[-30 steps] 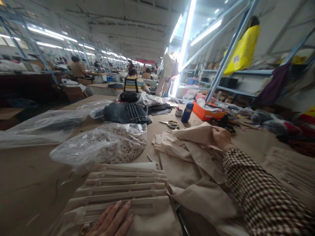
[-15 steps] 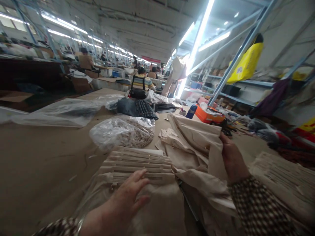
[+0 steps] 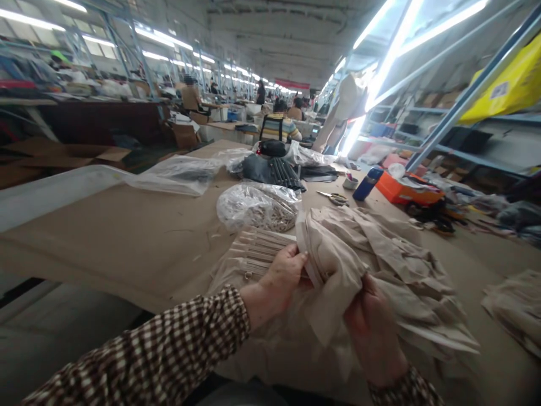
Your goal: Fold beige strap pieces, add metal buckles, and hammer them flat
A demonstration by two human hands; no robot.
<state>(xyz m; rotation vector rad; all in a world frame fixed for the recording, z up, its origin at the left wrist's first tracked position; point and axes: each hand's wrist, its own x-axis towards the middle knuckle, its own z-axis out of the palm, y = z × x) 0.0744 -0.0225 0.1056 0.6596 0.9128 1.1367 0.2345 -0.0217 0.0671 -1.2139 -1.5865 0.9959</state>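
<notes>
Beige trousers [image 3: 332,265] are lifted between my two hands, with the cloth folded and bunched. My left hand [image 3: 281,279] pinches their edge on the left side. On the right, my right hand [image 3: 374,321] is closed on the same cloth lower down. Under and behind my left hand lies a neat stack of beige garments [image 3: 260,251] with their folded edges in rows; a small metal ring shows at its near left corner. More crumpled beige cloth [image 3: 406,270] spreads over the table to the right of my hands.
A clear plastic bag of small beige pieces [image 3: 260,206] lies behind the stack. Scissors [image 3: 333,198], a blue bottle-like object [image 3: 368,183] and an orange box [image 3: 408,189] stand farther right. Dark garments [image 3: 274,172] and plastic sheeting [image 3: 173,172] cover the far side. People sit beyond the brown table [image 3: 127,242].
My left hand has left the top of the stack and now grips the beige trousers. My right hand has come lower and nearer with the cloth. The view has swung left.
</notes>
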